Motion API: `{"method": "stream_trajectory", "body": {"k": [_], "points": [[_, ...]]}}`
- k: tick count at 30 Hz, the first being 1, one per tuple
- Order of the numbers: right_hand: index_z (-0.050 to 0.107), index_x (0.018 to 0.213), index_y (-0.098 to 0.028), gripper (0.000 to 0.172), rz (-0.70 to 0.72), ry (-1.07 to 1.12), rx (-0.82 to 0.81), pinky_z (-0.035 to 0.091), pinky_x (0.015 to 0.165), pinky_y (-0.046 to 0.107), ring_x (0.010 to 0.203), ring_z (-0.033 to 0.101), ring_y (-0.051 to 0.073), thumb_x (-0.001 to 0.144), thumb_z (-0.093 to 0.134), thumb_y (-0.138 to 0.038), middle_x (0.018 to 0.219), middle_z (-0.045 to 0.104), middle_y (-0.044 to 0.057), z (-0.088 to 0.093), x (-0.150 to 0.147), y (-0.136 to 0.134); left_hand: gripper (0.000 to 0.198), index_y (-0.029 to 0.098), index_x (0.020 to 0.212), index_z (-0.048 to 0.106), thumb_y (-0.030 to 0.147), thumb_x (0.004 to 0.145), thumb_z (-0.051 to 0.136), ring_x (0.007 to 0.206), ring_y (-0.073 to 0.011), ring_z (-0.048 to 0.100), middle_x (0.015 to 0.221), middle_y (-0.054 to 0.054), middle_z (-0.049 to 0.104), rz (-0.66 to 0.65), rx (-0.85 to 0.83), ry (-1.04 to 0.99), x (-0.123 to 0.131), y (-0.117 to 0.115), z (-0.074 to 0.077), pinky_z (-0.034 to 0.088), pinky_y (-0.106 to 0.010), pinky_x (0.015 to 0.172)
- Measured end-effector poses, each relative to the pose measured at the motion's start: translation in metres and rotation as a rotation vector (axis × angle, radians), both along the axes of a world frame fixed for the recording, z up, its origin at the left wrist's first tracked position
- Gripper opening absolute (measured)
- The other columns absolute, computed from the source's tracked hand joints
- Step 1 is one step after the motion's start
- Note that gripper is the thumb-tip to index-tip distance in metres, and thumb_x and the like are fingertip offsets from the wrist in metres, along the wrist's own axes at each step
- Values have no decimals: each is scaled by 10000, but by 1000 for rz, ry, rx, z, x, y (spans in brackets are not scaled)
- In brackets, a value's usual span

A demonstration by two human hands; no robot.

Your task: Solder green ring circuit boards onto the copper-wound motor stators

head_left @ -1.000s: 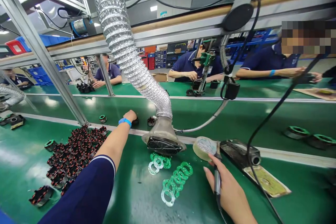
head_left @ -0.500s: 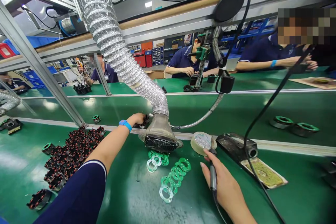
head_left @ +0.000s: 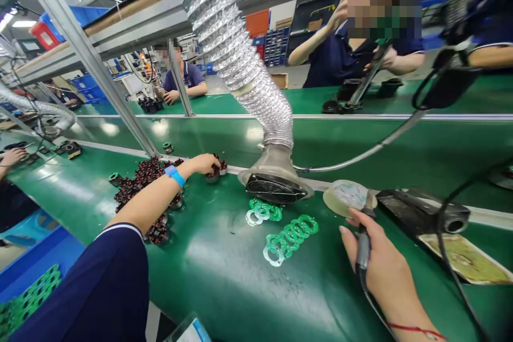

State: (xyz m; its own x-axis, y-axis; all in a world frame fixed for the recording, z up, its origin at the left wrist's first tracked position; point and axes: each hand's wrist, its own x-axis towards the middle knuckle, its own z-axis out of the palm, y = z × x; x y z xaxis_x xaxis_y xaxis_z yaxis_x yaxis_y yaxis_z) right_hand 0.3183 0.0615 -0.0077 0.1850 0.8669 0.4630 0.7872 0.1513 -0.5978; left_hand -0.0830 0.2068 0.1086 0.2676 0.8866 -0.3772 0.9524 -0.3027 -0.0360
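My left hand [head_left: 203, 163] reaches out over the green bench and closes over two small dark wound coil parts [head_left: 215, 170] beside the fume hood [head_left: 274, 184]. A blue band sits on that wrist. My right hand [head_left: 374, 258] grips a soldering iron [head_left: 364, 248] upright near a round pad of solder wool [head_left: 347, 196]. Green ring gaskets [head_left: 289, 235] lie between the two hands. A heap of dark coil parts [head_left: 147, 189] sits left of my left arm.
A silver flexible duct [head_left: 240, 48] drops to the hood. An iron stand [head_left: 425, 212] and a stained mat [head_left: 467, 259] lie at right. Beyond runs a green conveyor [head_left: 360, 144], with people in dark blue shirts seated across it. A blue bin [head_left: 32, 283] is at lower left.
My left hand has drawn the coil parts from the conveyor edge back onto the bench, toward the heap. The view has swung left and down. My right hand keeps hold of the iron.
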Motion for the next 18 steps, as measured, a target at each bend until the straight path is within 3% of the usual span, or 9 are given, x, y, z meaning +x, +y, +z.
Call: {"method": "stream_trajectory", "body": {"k": [3, 6, 11, 14, 18], "points": [[563, 1209, -261, 508, -3, 32, -45, 575, 745, 433, 898, 717, 319, 784, 498, -531, 1010, 734, 111, 6, 0, -1, 448, 319, 1147, 709, 190, 718, 718, 1095, -233, 636, 1270, -30, 659, 36, -24, 62, -31, -51, -3, 445, -280, 952], [556, 1231, -301, 497, -24, 24, -114, 560, 767, 476, 937, 703, 349, 764, 548, -471, 1063, 725, 131, 11, -1, -5, 431, 351, 1161, 693, 224, 750, 709, 1206, -267, 577, 1436, -39, 532, 109, -18, 97, -52, -84, -4, 362, -388, 1069], [522, 1330, -323, 533, -112, -159, -86, 538, 720, 532, 1008, 662, 400, 814, 523, -455, 1161, 684, 169, 12, -6, -15, 385, 359, 1129, 704, 300, 748, 728, 1194, -284, 569, 1384, -11, 576, 239, -52, 103, -74, -91, -4, 335, -435, 1091], [498, 1388, -254, 609, -131, -221, -97, 520, 664, 533, 982, 661, 418, 814, 521, -456, 1171, 668, 216, 13, -13, -13, 425, 275, 1195, 680, 329, 774, 710, 1178, -315, 575, 1394, -79, 549, 296, -31, 79, -88, -95, 1, 366, -437, 1068], [570, 1342, -165, 638, -144, -287, -138, 451, 581, 505, 858, 672, 415, 756, 564, -418, 1005, 705, 249, 13, -18, 8, 455, 200, 1359, 521, 310, 917, 532, 1278, -252, 480, 1435, -110, 457, 254, 130, -34, -102, -137, 15, 342, -343, 1088]]}}
